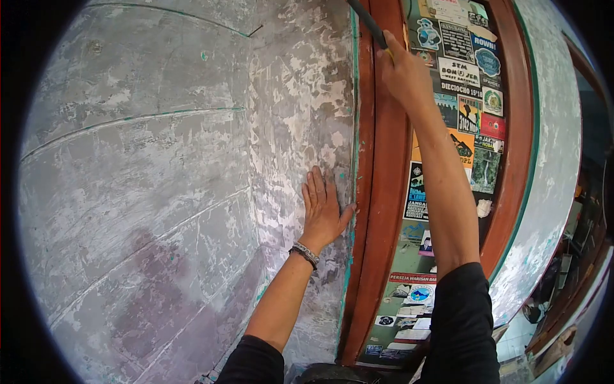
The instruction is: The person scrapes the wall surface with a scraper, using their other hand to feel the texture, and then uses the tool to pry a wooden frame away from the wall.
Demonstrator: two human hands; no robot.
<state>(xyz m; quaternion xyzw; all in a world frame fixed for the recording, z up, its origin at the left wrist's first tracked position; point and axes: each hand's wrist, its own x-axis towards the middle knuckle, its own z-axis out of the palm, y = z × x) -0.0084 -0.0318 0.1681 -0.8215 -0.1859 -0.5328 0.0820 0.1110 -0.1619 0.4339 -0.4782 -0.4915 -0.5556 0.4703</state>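
Note:
My left hand (pixel 323 211) lies flat on the patchy grey wall (pixel 288 128), fingers spread and pointing up, its thumb near the green edge beside the red-brown wooden frame (pixel 384 160). A braided bracelet (pixel 305 254) circles that wrist. Higher up, my right hand (pixel 404 70) grips a dark, rod-like tool (pixel 369 24) that slants up and left across the frame. The tool's far end is cut off by the top of the view, and a bit of yellow shows on it by my fingers.
Right of the frame is a panel covered in stickers (pixel 458 72), partly behind my right forearm. Grooved grey wall (pixel 147 166) fills the left side. A dark object (pixel 332 374) sits at the bottom centre. Through an opening at the far right, cluttered items show.

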